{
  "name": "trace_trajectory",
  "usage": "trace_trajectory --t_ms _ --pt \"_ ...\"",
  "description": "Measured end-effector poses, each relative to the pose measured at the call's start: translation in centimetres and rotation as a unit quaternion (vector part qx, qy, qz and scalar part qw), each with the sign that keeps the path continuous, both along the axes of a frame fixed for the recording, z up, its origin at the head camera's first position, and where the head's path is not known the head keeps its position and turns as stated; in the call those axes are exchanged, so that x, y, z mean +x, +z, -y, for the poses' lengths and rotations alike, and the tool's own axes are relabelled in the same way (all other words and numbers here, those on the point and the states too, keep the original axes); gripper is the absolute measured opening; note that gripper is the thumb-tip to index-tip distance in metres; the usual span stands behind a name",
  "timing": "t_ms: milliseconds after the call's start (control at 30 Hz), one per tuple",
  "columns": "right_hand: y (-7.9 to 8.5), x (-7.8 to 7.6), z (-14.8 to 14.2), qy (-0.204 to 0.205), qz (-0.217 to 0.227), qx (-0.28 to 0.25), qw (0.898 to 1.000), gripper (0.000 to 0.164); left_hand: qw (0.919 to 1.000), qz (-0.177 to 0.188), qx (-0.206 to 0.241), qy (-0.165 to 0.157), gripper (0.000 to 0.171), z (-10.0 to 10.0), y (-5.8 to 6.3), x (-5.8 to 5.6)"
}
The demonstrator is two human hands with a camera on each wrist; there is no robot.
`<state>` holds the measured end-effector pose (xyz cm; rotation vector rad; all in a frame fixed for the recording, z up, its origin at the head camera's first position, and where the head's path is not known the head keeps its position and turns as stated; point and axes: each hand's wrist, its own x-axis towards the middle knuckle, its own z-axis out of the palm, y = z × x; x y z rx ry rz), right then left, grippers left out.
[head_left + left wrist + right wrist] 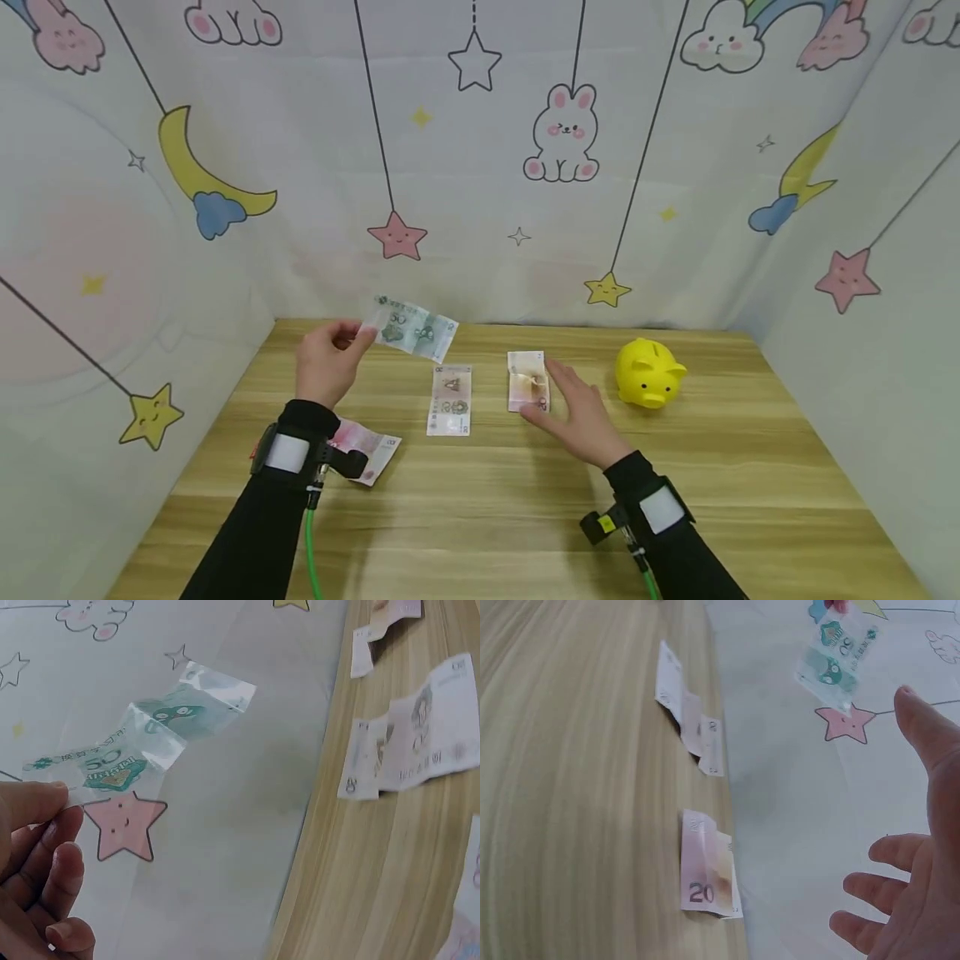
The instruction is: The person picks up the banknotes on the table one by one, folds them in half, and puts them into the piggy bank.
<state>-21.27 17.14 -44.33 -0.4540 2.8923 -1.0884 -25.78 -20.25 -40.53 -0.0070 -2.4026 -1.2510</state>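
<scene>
My left hand (330, 362) pinches the left end of a green banknote (411, 328) marked 50 between thumb and fingers. The note is held up over the back of the table, its creases plain in the left wrist view. My right hand (581, 418) is spread beside a pinkish banknote (528, 383), fingers and thumb reaching its right side in the head view. The right wrist view shows the number 20 on that note (705, 862). Between the hands lies another creased, pale brownish banknote (450, 402). A pink-red banknote (378, 454) lies partly hidden behind my left wrist.
A yellow piggy bank (649, 373) stands at the back right of the wooden table (480, 533). Behind the table and at both sides hangs a white cloth (480, 192) printed with stars, moons and rabbits. Green cables (311, 554) run from the wrist cameras.
</scene>
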Motion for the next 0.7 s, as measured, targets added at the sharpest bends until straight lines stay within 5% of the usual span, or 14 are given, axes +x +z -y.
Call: trace_trajectory --t_ms 267,500,700 --pt "1.2 -1.6 -0.4 -0.017 0.036 -0.108 0.993 0.077 0.9957 -0.003 0.091 -0.018 0.028 -3.6 0.4 1.0" --pt "1.2 -3.4 0.2 -0.034 0.070 -0.190 0.979 0.071 0.9794 0.022 0.198 -0.033 0.023 -6.5 -0.6 1.2" --pt "1.3 -4.7 0.9 -0.040 0.075 -0.250 0.964 0.062 0.9705 0.031 0.235 -0.042 0.020 -8.8 -1.3 1.2"
